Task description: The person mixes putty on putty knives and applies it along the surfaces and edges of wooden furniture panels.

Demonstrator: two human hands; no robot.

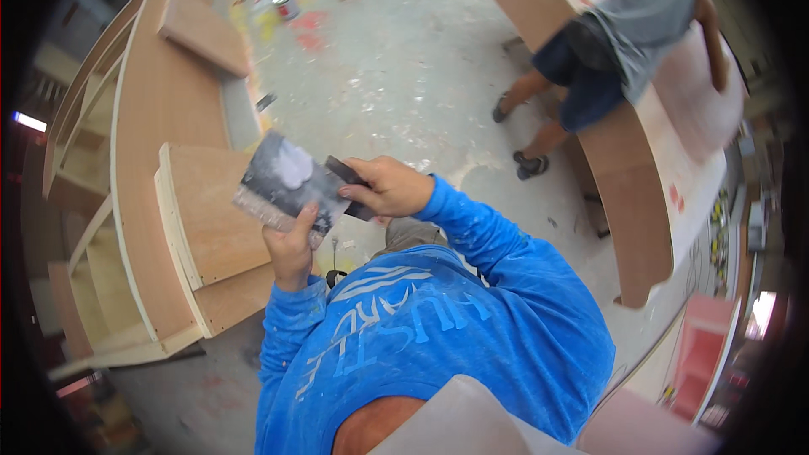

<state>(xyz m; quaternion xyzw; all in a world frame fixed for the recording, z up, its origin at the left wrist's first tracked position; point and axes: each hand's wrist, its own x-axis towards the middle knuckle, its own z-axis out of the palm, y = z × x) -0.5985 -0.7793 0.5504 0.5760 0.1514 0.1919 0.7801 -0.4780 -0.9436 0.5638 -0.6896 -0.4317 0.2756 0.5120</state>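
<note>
My left hand (291,248) grips a flat dark grey board (263,175) by its near edge, the thumb lying on its face. A pale lump of paste (291,165) rests on that board, and its left edge is crusted with lighter residue. In my right hand (394,188) is a dark, flat-bladed spreader (344,172), pinched between thumb and fingers. Its blade is at the board's right edge; whether the two touch I cannot tell. Both hands are in front of my body, above the floor.
A curved wooden cabinet frame (139,135) with panels stands at left. Several paint cans (286,5) sit on the stained floor (379,67). At right, a person in a grey shirt (645,17) leans over a long wooden piece with a wavy edge (628,211). A pink shelf unit (704,345) stands lower right.
</note>
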